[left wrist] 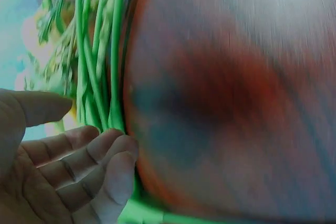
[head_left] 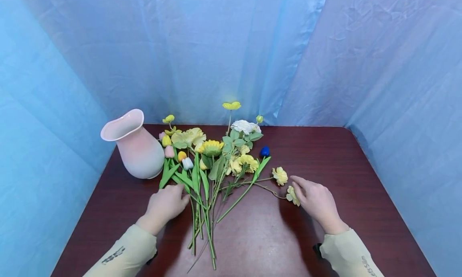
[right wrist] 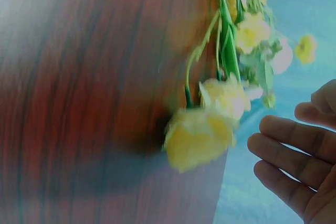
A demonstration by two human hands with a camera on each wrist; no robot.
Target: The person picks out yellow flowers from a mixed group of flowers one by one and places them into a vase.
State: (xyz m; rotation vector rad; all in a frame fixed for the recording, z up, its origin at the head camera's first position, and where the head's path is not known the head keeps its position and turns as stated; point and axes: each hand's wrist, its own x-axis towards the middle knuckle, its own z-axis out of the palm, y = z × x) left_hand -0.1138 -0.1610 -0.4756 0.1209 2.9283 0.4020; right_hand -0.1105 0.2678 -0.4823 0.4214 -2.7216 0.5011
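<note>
My left hand (head_left: 166,203) is over the left side of a spread of flowers, beside the green leaves (head_left: 167,174) of the tulips. In the left wrist view its fingers are loosely bent with nothing between them, fingertips right at the green stems (left wrist: 100,51). Over on the right, my right hand (head_left: 317,200) hovers next to two pale yellow flowers (head_left: 279,176) on a branching stem. The right wrist view shows those fingers (right wrist: 286,153) relaxed, apart from the nearer yellow bloom (right wrist: 198,139). A blue tulip (head_left: 265,151) lies between the hands, behind them.
A pink-and-white vase (head_left: 140,154) with a wavy rim stands at the back left. Mid-table lie a sunflower (head_left: 211,148), a white bloom (head_left: 243,127) and several tulips, stems pointing forward. Blue curtains (head_left: 202,56) hang around the dark wooden table (head_left: 325,148).
</note>
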